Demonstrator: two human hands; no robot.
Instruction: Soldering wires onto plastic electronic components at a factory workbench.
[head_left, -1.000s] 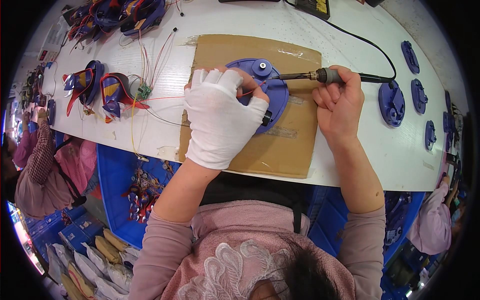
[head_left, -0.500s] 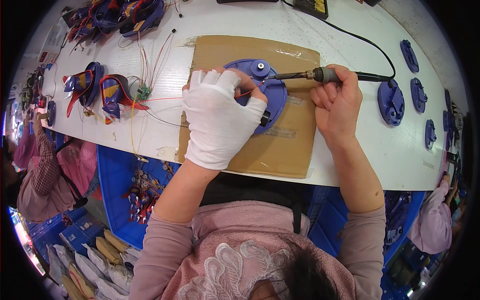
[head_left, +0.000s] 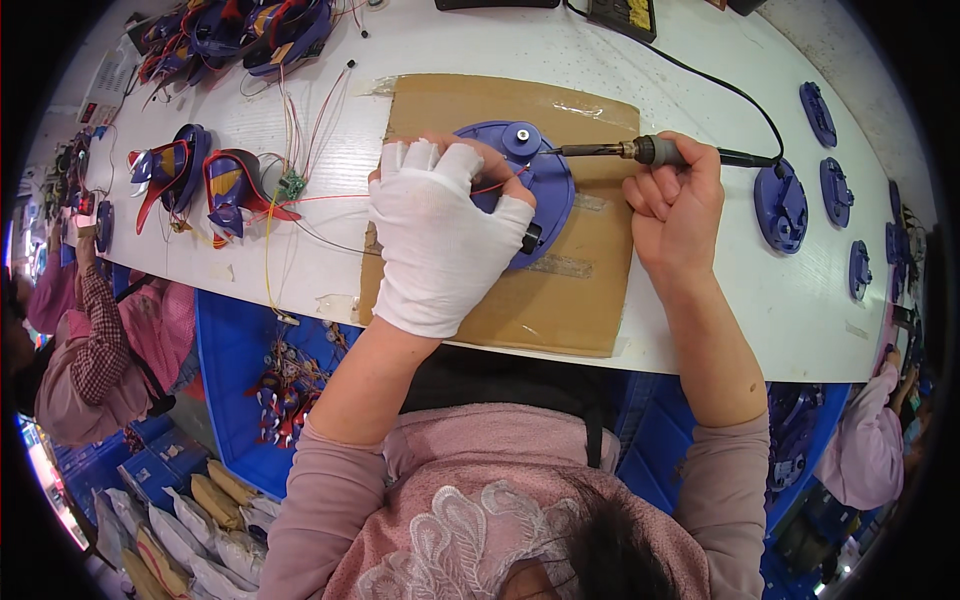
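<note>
My left hand (head_left: 440, 230), in a white fingerless glove, lies over the left side of an oval blue plastic base (head_left: 552, 195). Its thumb and forefinger pinch a thin red wire (head_left: 488, 188) whose end is at the middle of the base; the other fingertips are partly hidden. In my right hand (head_left: 680, 195) is a soldering iron (head_left: 600, 150), gripped by its handle and pointing left. Its tip is just above the wire end; I cannot tell if they touch. Under the base lies a sheet of brown cardboard (head_left: 500, 315).
A small green circuit board (head_left: 291, 186) with wires lies left of my hand, near two red-and-blue figure parts (head_left: 232, 190). More blue bases (head_left: 781, 208) lie at the right, close to the iron's black cord (head_left: 745, 90). A blue bin (head_left: 232, 400) stands below the table edge.
The iron's tip has drawn back slightly to the right, away from the wire end. My left hand stays nearly in place on the base.
</note>
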